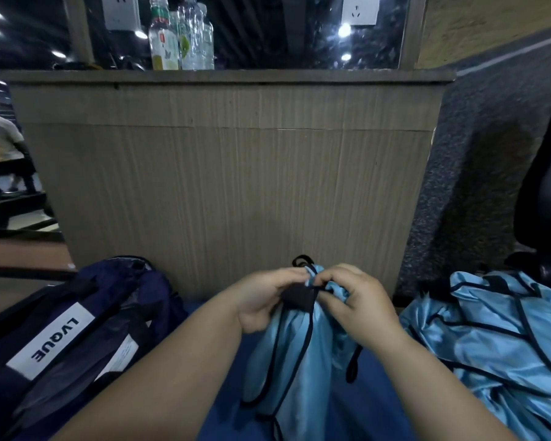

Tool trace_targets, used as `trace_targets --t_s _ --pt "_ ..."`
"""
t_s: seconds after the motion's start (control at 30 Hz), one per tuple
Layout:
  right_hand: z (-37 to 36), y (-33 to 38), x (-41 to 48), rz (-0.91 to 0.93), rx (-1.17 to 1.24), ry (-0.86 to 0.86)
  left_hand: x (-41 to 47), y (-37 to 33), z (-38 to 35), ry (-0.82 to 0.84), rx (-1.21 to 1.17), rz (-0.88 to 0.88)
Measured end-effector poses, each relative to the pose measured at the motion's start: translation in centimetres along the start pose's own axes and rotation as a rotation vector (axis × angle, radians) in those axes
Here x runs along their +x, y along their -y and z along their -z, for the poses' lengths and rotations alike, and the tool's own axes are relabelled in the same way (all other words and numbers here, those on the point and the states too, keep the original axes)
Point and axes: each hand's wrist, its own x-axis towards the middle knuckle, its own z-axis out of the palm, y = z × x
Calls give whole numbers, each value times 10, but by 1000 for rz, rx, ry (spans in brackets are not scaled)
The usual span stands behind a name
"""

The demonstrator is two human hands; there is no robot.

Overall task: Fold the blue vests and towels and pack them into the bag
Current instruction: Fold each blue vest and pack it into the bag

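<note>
A light blue vest [295,351] with black trim hangs down from both my hands at the bottom centre. My left hand [263,300] pinches its top edge by a black patch. Right beside it, my right hand [355,300] pinches the same bunched top. A dark navy bag [77,329] with a white "LVQUE" label lies open at the lower left. A heap of more light blue vests [506,338] lies at the lower right.
A tall wooden panel [229,186] stands right in front, with several plastic bottles [178,36] on its top ledge. A blue surface [233,405] shows beneath the vest. A black chair [544,192] is at the right edge. A person sits at the far left.
</note>
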Motion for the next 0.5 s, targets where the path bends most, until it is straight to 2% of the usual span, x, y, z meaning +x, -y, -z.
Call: trace_targets --t_s 0.07,0.2,0.33,0.5 --pt "-1 -4 -3 -17 82 -98 8 1 3 18 -54 9" --pt "-8 -16 -12 -123 290 -131 18 15 2 62 -19 -12" --pt "-17 -35 -25 -70 252 -181 26 25 0 22 33 -53" --pt "-17 -54 -32 -19 194 -166 45 33 6 -72 71 -22"
